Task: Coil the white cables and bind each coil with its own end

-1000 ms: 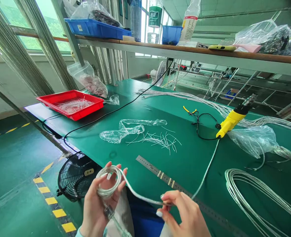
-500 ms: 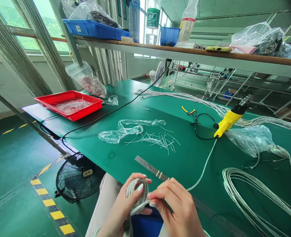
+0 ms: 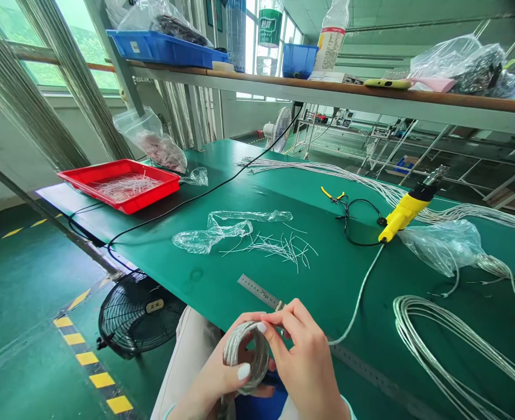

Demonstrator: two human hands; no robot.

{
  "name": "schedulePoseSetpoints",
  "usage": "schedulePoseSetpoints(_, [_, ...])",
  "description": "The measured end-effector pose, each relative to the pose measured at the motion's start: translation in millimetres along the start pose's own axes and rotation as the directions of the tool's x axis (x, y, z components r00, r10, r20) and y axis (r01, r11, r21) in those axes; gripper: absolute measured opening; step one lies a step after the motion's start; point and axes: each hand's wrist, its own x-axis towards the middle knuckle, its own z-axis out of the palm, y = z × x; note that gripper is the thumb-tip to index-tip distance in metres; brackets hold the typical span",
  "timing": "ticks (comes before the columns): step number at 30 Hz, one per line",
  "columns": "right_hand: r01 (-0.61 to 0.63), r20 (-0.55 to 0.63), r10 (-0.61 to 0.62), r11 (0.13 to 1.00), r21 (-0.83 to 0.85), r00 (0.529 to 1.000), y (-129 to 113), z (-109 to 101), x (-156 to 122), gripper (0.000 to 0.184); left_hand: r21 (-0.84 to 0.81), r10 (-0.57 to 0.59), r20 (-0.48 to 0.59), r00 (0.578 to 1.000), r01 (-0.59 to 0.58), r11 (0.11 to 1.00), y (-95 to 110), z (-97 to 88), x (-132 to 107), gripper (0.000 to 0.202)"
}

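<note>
Green table (image 3: pixel 340 268) fills the middle. At bottom center, the left hand (image 3: pixel 216 370) wraps round a silvery cable coil (image 3: pixel 232 350). Since a second ago, the right hand (image 3: pixel 303 353) has come close, pinching the coil's top, so more cable seems wound in.

Silvery, clear-sheathed round cable (image 3: pixel 260 357): wound into a compact ring of several bunched turns, standing roughly on edge, opening toward the viewer. Held in left hand (image 3: pixel 217 373); right hand (image 3: pixel 305 356) has fingertips at its upper rim. Matching silvery strand (image 3: pixel 364 284) emerges beyond right hand, curving across flat green tabletop (image 3: pixel 327 277); connection hidden.
</note>
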Motion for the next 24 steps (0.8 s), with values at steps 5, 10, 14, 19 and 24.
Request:
schedulePoseSetpoints(5, [-0.13,-0.061,0.128,0.991,-0.023,0.99,-0.8,10.1,-3.4,0.038,-0.228,-0.035,-0.054,0.998,0.021,0.974,-4.0,1.8,-0.2,0.047])
schedulePoseSetpoints(10, [0.074,0.101,-0.084,0.993,0.093,0.991,16.1,-7.1,3.6,0.04,-0.47,0.064,0.113,0.992,-0.003,0.883,2.6,-18.3,-2.0,0.037])
schedulePoseSetpoints(14, [0.234,0.039,-0.23,0.955,-0.182,0.972,59.2,-24.6,7.5,0.025,-0.572,0.192,-0.05,0.98,-0.186,0.799,18.6,-42.1,-10.5,0.041])
schedulePoseSetpoints(19, [0.32,-0.108,-0.351,0.919,-0.232,0.93,85.2,-54.3,6.5,0.012,-0.532,0.191,-0.301,0.934,-0.331,0.779,25.6,-56.4,-11.4,0.048])
schedulePoseSetpoints(24, [0.568,-0.011,-0.576,0.81,-0.146,0.818,43.1,-87.1,4.5,0.015,-0.253,0.137,-0.545,0.827,-0.318,0.914,21.3,-47.7,-2.7,0.053])
